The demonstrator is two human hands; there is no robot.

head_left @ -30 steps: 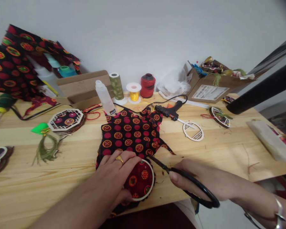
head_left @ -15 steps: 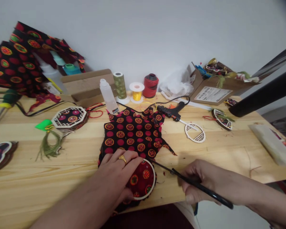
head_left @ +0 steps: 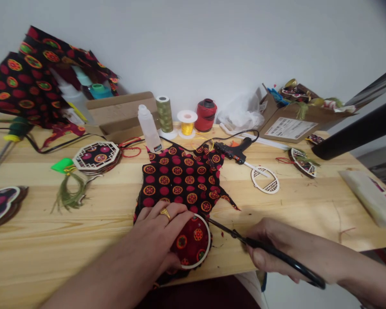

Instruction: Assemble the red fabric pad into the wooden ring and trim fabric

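Dark fabric with red and orange circles [head_left: 176,176] lies on the wooden table [head_left: 93,240]. My left hand [head_left: 161,231], a gold ring on one finger, presses down on a round piece with a white rim and dark red patterned cloth [head_left: 197,240], its fingers curved over the left part. That round piece rests on the lower part of the fabric. In my right hand [head_left: 276,251] are black-handled scissors [head_left: 241,236], closed around by the fingers. Their tips meet the fabric beside the upper right edge of the rim; the exact blade opening is hard to see.
Behind the fabric stand a clear bottle [head_left: 149,128], a green thread cone [head_left: 164,113], a yellow spool [head_left: 187,124] and a red spool [head_left: 206,115]. A glue gun [head_left: 234,150] and wooden oval [head_left: 265,180] lie right. Octagonal ornament [head_left: 97,156] left; filled cardboard box [head_left: 289,126] back right.
My right hand and the scissor handles have moved slightly right and down, while the tips stay near the rim. My left hand remains on the round piece. The view has shifted slightly.
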